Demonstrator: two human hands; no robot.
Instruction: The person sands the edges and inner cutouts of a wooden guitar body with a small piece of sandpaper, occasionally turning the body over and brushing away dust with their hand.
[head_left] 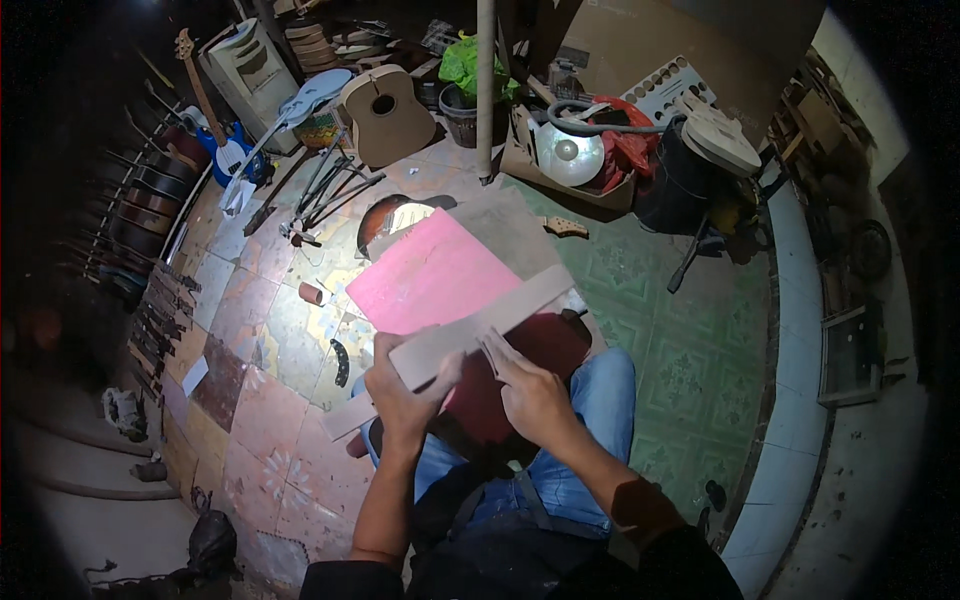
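Note:
A long, flat, pale board [480, 325] slants across in front of me, rising toward the right. My left hand [405, 400] is closed around its lower left part, thumb on the near side. Stretched fingers of my right hand [533, 398] meet the board's near edge around its middle. A pale strip [350, 416] sticks out below my left hand; whether it belongs to the same board is hidden. Beyond the board, a pink sheet [435, 270] lies on a grey surface [505, 225]. Something dark red [540, 350] shows underneath, between my knees.
A sunburst guitar body [378, 222] lies just past the pink sheet. On the floor are a brown roll [311, 293], a black curved piece [341, 362] and a headstock-shaped wooden piece [566, 227]. Guitars [140, 215] line the left; a pole [485, 90] stands ahead.

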